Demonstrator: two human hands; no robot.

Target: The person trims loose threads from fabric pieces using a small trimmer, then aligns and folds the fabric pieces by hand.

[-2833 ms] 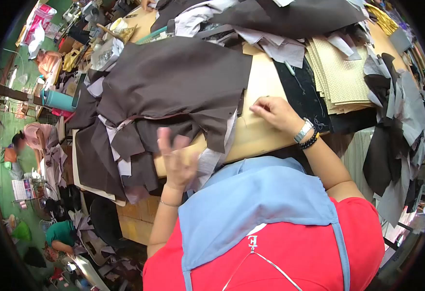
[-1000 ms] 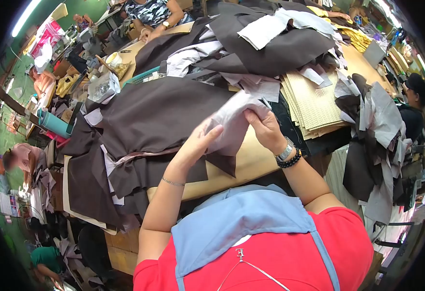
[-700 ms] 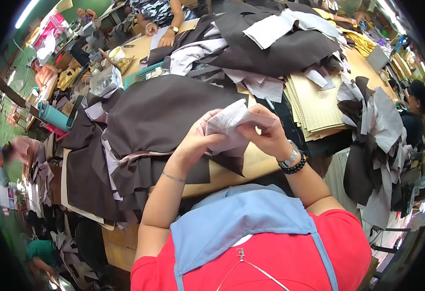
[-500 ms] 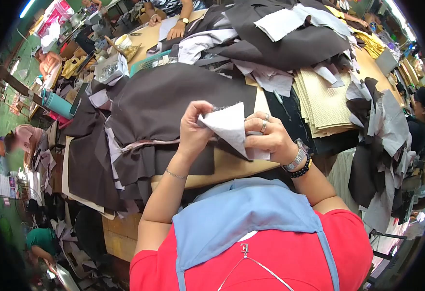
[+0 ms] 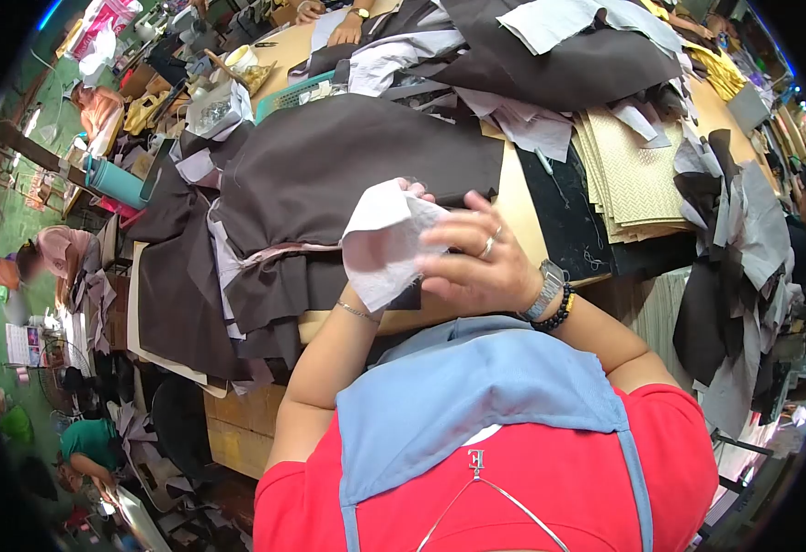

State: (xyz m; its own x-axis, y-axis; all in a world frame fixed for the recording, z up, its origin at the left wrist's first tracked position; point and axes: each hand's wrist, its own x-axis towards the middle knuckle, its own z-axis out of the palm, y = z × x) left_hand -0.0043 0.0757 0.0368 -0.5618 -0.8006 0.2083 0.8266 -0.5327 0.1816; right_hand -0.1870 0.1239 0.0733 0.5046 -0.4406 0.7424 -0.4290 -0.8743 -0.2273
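Note:
A small piece of white-faced fabric (image 5: 375, 241) is held up in front of my body, its surface curled. My left hand (image 5: 415, 189) grips it from behind, with only some fingertips showing past its upper edge. At its right side is my right hand (image 5: 484, 258), fingers stretched and apart, slightly blurred. The fingertips reach the fabric's edge; whether they touch it I cannot tell. Beneath both hands lies a large dark brown fabric piece (image 5: 329, 175), spread over the table with a pale folded seam along its lower part.
A stack of cream textured sheets (image 5: 637, 179) lies to the right, beside a black cloth (image 5: 559, 207). Brown and pale fabric is heaped (image 5: 550, 83) at the back. A teal basket (image 5: 292, 97) stands behind the brown fabric. Another person's hand (image 5: 346, 29) rests across the table.
The white-faced fabric has turned and moved left, its white side now facing up more fully. My right hand has let go of its corner and spread its fingers.

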